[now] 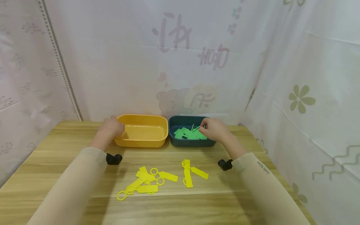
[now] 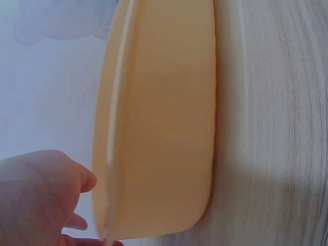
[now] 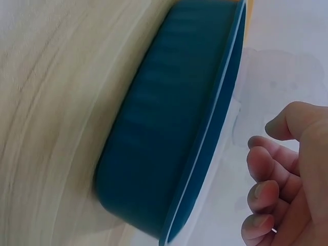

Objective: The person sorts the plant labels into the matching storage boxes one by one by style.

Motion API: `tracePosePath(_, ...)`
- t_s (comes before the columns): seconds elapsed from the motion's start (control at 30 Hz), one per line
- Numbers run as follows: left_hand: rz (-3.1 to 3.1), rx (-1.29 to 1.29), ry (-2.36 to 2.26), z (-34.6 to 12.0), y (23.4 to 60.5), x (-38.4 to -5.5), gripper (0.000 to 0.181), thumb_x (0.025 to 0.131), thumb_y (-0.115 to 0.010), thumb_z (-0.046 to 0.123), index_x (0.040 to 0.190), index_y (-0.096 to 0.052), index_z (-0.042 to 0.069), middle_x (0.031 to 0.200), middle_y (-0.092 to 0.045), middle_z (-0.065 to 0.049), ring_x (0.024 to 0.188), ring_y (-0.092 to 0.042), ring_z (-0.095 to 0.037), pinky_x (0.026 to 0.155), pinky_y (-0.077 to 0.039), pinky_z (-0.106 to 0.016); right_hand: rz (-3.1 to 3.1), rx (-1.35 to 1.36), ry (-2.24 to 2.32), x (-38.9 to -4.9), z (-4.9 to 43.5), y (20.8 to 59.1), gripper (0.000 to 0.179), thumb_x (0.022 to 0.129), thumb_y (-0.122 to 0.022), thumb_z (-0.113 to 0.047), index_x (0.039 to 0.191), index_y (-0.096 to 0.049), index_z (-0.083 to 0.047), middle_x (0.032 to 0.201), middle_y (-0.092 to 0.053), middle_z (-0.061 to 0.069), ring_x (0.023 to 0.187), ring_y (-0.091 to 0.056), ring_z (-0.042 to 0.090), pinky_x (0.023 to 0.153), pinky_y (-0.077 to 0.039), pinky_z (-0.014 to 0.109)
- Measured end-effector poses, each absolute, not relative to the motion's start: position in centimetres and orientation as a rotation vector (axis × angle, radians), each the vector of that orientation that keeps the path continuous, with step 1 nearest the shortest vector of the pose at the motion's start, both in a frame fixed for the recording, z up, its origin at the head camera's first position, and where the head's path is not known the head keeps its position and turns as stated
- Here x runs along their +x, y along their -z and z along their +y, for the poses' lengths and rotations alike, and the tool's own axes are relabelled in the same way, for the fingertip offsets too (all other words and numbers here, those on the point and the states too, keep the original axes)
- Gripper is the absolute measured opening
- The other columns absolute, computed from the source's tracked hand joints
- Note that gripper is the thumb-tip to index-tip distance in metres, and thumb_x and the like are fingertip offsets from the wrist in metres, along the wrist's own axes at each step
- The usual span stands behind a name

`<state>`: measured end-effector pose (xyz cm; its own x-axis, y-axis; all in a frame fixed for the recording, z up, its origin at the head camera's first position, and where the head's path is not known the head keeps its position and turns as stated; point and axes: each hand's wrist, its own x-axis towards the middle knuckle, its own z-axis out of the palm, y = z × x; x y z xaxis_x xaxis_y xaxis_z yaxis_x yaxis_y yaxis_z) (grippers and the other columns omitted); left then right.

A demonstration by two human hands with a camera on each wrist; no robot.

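Observation:
My left hand is at the left end of an orange-yellow plastic bin. In the left wrist view, its thumb and fingers stand apart near the bin's rim, and a lower finger reaches the end of it; firm contact cannot be made out. Over the right end of a dark blue bin is my right hand. Its fingers hang loosely curled, with nothing between thumb and fingertips in the right wrist view. Several flat green tags lie inside the blue bin, one thin piece sticking up.
Several yellow ring-ended tags lie in a loose pile on the wooden table. A smaller group of yellow tags lies right of them. The bins stand side by side at the table's back, before a white patterned curtain.

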<state>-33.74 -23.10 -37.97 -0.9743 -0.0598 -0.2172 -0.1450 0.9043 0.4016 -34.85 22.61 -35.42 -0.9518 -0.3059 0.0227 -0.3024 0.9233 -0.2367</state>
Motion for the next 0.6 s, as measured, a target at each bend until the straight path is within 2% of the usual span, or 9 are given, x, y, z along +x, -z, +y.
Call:
tracePosePath(0.1,2.948,-0.106,-0.643,-23.1,37.2,-33.1,0.077,0.114,-0.031,0.036,0.165,-0.013,-0.019,0.166,-0.019,-0.051,0.15,-0.03,-0.068,0.122,-0.033,-0.076,3.084,-0.456,0.392,-35.3,23.3,35.2,0.032,0.107,-0.057,-0.033,0.12,-0.072,-0.008,0.074,-0.066,0.002,0.061,-0.055,0.02,0.061,-0.046,0.035)
tracePosePath(0.2,3.001,-0.015,-0.649,-22.9,36.2,-32.5,0.077,0.114,-0.034,0.037,0.166,-0.016,-0.017,0.167,-0.02,-0.049,0.151,-0.03,-0.067,0.124,-0.031,-0.074,3.104,-0.418,0.41,-35.9,24.4,35.1,0.032,0.108,-0.056,-0.033,0.12,-0.071,-0.007,0.073,-0.065,0.003,0.06,-0.053,0.02,0.059,-0.043,0.035)
tracePosePath(0.33,3.039,0.136,-0.636,-21.8,34.9,-31.5,0.078,0.115,-0.038,0.04,0.17,-0.014,-0.011,0.171,-0.018,-0.045,0.155,-0.029,-0.064,0.126,-0.031,-0.073,3.126,-0.344,0.426,-36.6,26.2,35.4,0.033,0.108,-0.054,-0.033,0.122,-0.07,-0.007,0.083,-0.071,0.006,0.064,-0.057,0.021,0.061,-0.046,0.036)
tracePosePath(0.47,3.085,0.321,-0.621,-20.1,33.8,-30.4,0.075,0.116,-0.044,0.042,0.172,-0.023,-0.002,0.171,-0.028,-0.039,0.153,-0.038,-0.06,0.123,-0.036,-0.073,3.135,-0.265,0.458,-37.0,27.9,35.8,0.036,0.109,-0.054,-0.034,0.125,-0.069,-0.006,0.105,-0.077,0.014,0.081,-0.068,0.028,0.073,-0.055,0.044)
tracePosePath(0.6,3.13,0.532,-0.611,-18.0,33.2,-28.6,0.069,0.115,-0.053,0.04,0.17,-0.036,0.002,0.164,-0.043,-0.033,0.145,-0.053,-0.054,0.119,-0.045,-0.069,3.135,-0.198,0.457,-37.2,29.1,36.4,0.042,0.11,-0.052,-0.037,0.131,-0.065,-0.003,0.123,-0.075,0.022,0.102,-0.071,0.036,0.088,-0.057,0.054)
